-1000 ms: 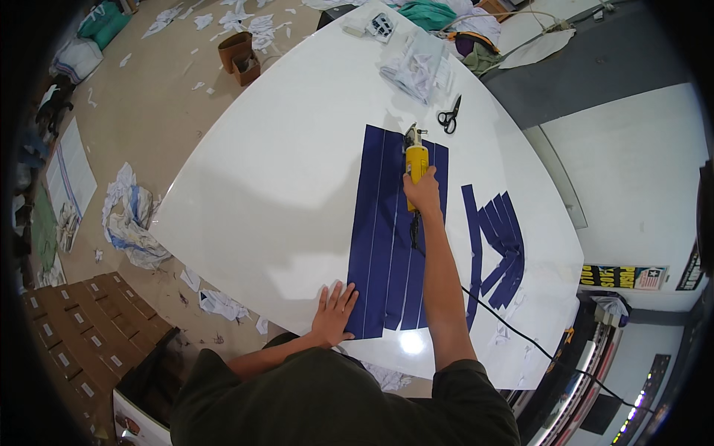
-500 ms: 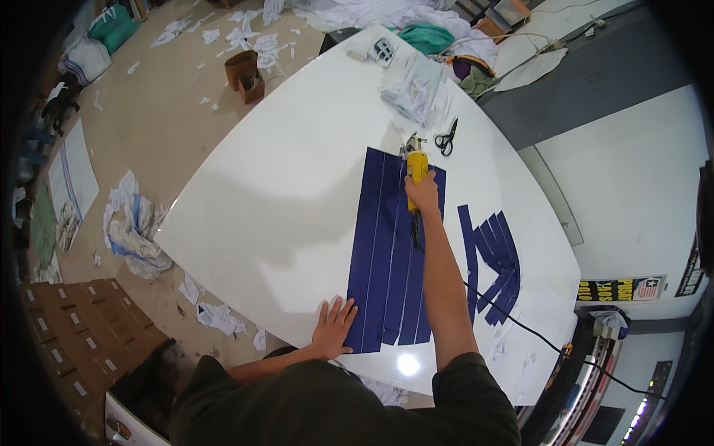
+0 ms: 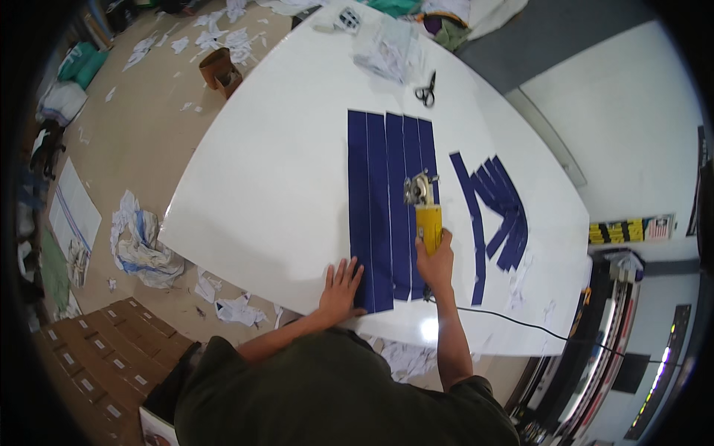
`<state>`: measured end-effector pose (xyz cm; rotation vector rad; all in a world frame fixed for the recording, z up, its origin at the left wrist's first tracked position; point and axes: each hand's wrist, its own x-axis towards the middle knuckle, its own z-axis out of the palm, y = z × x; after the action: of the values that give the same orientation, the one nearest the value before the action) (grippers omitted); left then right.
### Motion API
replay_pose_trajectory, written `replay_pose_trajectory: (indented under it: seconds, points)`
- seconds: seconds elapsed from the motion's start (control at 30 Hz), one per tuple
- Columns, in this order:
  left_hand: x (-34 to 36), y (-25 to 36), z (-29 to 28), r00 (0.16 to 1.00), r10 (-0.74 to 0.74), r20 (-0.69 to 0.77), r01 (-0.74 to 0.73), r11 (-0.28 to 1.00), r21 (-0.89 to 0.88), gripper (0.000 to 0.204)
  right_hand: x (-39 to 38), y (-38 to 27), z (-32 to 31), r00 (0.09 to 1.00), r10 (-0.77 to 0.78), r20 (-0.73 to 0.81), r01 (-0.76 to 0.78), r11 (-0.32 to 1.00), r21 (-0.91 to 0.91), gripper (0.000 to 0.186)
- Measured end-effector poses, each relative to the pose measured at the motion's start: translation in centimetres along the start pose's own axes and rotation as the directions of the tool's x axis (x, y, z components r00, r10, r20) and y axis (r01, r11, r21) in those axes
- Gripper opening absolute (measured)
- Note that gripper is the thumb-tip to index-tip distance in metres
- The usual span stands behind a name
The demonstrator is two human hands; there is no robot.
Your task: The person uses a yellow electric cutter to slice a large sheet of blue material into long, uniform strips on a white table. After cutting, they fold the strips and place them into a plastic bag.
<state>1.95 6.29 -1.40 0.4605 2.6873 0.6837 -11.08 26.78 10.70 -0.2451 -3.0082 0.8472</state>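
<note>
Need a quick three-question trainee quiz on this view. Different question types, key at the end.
1. Which hand grips the yellow corded cutter?
2. True or false: the black metal scissors lie on the white table, beyond the far end of the long dark-blue fabric strips.
3. Where is the left hand?
A) On the scissors
B) At the left edge of the long strips, toward their near end
C) Around the cutter

Key: 1. The right hand; 2. True; 3. B
</note>
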Motion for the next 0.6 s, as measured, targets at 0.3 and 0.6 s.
replay_pose_trajectory:
  seconds: [0.3, 0.6]
  points:
    - [-0.9, -2.2, 0.5, 0.992, 0.091, -0.089, -0.084, 0.993, 0.081, 0.12, -22.8, 6.0, -2.3, 0.948, 0.238, 0.212, -0.229, 0.971, -0.067, 0.065]
    - [-0.5, -3.2, 1.9, 0.983, 0.127, -0.134, -0.112, 0.987, 0.116, 0.117, -32.5, 9.7, -0.7, 0.959, 0.19, 0.208, -0.178, 0.981, -0.076, 0.067]
